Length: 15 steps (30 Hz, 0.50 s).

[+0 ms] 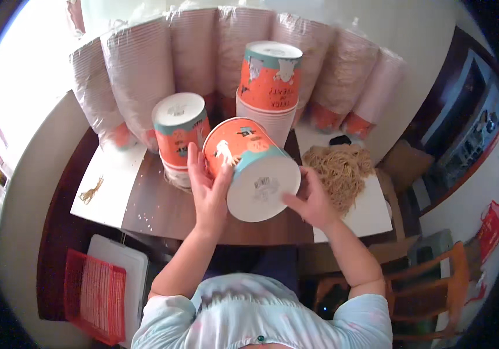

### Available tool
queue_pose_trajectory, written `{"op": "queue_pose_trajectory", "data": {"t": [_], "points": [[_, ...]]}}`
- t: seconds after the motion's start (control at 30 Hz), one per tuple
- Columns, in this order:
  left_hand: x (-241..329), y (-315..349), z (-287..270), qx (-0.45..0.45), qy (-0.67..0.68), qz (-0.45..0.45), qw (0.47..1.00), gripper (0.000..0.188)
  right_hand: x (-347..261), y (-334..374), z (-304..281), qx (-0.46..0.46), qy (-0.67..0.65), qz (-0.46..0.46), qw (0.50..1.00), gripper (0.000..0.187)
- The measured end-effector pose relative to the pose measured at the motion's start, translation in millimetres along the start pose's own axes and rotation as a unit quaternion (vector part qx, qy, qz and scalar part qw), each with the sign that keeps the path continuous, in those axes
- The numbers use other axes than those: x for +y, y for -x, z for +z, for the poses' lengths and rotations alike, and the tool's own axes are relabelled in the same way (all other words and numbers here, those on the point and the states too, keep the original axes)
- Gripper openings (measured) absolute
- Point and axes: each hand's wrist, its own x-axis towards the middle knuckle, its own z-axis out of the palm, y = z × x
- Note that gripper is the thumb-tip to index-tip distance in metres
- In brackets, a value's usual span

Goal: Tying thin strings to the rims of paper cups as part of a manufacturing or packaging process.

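Observation:
Both hands hold an orange paper bucket [244,141] with a teal band and printed figures. It is tilted above the table so that its white round base faces me. My left hand [207,195] grips the left side, fingers spread along the wall. My right hand [314,200] has the base edge between thumb and fingers; some fingers are hidden behind the bucket. Just to the left, a short stack of matching buckets [175,145] stands upside down. Behind the held bucket rises a taller upside-down stack [270,84].
Tall plastic-wrapped stacks of buckets [194,58] line the table's back. A tan, stringy heap like rubber bands [339,171] lies right, with a small bunch [91,191] at left. White crumbs dot the brown tabletop [162,215]. Below are a red basket [95,296] and a wooden chair [429,291].

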Motion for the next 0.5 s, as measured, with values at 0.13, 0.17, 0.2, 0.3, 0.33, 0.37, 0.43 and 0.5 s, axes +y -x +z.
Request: {"op": "queue_pose_trajectory", "data": {"t": [0.13, 0.17, 0.2, 0.3, 0.33, 0.37, 0.43, 0.5], "points": [[-29.3, 14.0, -44.0, -0.080, -0.131, 0.288, 0.945, 0.118, 36.5, 19.5, 17.7, -0.047, -0.152, 0.026, 0.987, 0.055], [-27.6, 13.5, -47.1, -0.080, -0.134, 0.286, 0.945, 0.118, 45.8, 20.1, 19.6, -0.048, -0.154, 0.028, 0.987, 0.055], [-23.2, 12.0, -48.5, -0.118, -0.116, 0.220, 0.961, 0.120, 56.6, 20.5, 19.2, -0.071, -0.202, 0.067, 0.975, 0.058], [-21.4, 16.4, -73.5, -0.159, -0.278, 0.167, 0.932, 0.118, 66.7, 27.0, 12.1, -0.095, -0.329, 0.154, 0.927, 0.061], [-16.1, 22.3, -78.8, -0.161, -0.326, 0.148, 0.920, 0.116, 67.7, 26.9, 11.6, -0.100, -0.404, 0.201, 0.887, 0.061], [-24.1, 23.0, -76.8, -0.119, -0.292, 0.174, 0.933, 0.099, 71.5, 26.0, 12.7, -0.100, -0.405, 0.204, 0.886, 0.061], [-25.1, 24.3, -81.1, -0.199, -0.414, 0.207, 0.864, 0.073, 83.2, 22.7, 15.2, -0.110, -0.368, 0.215, 0.898, 0.051], [-20.7, 31.4, -72.7, -0.205, -0.433, 0.249, 0.841, 0.043, 89.2, 22.1, 17.0, -0.091, -0.297, 0.241, 0.919, 0.046]]}}
